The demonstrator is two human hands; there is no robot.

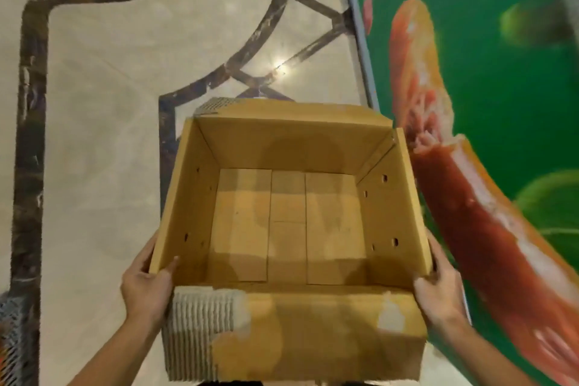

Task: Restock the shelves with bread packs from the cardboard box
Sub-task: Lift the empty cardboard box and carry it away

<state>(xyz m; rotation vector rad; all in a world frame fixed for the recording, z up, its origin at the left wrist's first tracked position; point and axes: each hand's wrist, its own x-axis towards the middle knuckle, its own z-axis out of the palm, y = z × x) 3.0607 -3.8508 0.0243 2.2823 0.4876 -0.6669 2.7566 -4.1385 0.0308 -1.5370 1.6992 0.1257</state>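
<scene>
Cardboard box (288, 229): held up between both hands, open top facing the camera, nothing inside; bottom flaps bare, small round holes in both side walls.
Left hand (145, 283): grasping the box's left wall near its close corner, thumb (169, 266) hooked over the rim onto the inner face, remaining fingers hidden behind the outside of the wall.
Right hand (440, 290): grasping the box's right wall near its close corner, fingers wrapped along the outer face, thumb by the rim; fingertips hidden behind the cardboard.
Near flap (313, 329): folded outward between the two grips, torn at the left-hand end, corrugation exposed.
Far flap (291, 113): folded outward on the side away from the grips, a torn patch at its left corner.
Floor (103, 103): below and beyond the box, on the left-hand side; pale stone with dark curved inlay bands and a bright light reflection.
Green panel (488, 103): just beside the right-hand grip, running away from it; printed with blurred food imagery in orange-red and lime green.
Mesh object (12, 335): well outside the left forearm, at the frame edge; too little visible to identify.
</scene>
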